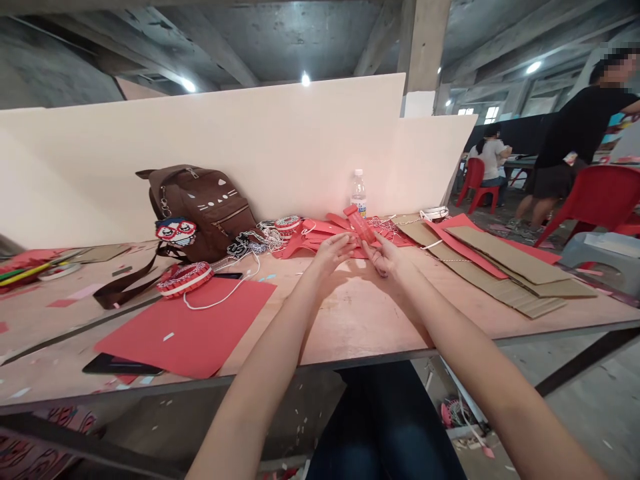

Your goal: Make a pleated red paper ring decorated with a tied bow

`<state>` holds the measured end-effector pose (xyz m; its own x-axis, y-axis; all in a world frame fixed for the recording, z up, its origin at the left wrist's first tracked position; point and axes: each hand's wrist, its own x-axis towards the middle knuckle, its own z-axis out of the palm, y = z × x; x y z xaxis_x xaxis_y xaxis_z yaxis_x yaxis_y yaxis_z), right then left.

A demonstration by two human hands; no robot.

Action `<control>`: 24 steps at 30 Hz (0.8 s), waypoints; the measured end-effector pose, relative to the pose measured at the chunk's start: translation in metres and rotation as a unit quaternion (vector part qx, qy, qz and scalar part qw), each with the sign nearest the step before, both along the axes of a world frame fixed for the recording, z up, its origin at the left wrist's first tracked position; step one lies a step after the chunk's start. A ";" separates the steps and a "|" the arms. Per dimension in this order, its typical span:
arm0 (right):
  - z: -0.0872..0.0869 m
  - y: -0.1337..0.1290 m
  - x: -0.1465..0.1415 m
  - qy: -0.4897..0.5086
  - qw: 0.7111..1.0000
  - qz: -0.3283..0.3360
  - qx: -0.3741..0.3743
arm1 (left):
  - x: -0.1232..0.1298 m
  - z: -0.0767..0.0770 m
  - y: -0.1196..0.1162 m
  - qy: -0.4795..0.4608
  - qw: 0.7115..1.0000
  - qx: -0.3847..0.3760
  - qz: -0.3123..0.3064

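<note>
Paper strip (361,223), pinched in the right hand (386,257) above the desk (350,323), could catch on the loose red strips (317,235) crowding close behind or slip if that grip slackens, since the left hand (334,253), fingers loosely extended beside it, gives no clear support.

The brown backpack (200,213) looks like matt cloth, and well to its right a clear, shiny plastic bottle (359,193) stands behind a curled red strip (365,228) with a smooth, faintly glossy face. In front of the backpack, a smooth, matt red paper sheet (200,333) lies on the scuffed wooden tabletop (345,320). Far to its right, the corrugated cardboard pieces (505,257) look dull, and behind it the cream board (280,140) is smooth and matt.
</note>
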<state>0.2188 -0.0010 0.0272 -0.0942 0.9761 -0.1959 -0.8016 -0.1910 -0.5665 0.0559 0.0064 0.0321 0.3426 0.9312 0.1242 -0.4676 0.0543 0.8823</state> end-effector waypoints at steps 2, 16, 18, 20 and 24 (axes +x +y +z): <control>-0.002 0.002 0.000 -0.012 1.000 0.007 -0.001 | 0.002 -0.002 0.000 0.027 0.999 0.018 0.001; -0.013 0.005 -0.008 -0.191 0.981 0.036 0.020 | 0.003 -0.001 0.006 0.067 0.993 0.052 0.082; -0.017 0.006 -0.008 -0.246 0.969 0.006 0.020 | 0.002 -0.001 0.007 0.082 0.990 0.055 0.099; -0.021 0.007 -0.005 -0.304 0.952 -0.032 0.020 | 0.002 -0.002 0.009 0.103 0.985 0.066 0.118; -0.027 0.006 0.002 -0.399 0.910 -0.095 0.066 | 0.004 -0.002 0.011 0.130 0.971 0.111 0.168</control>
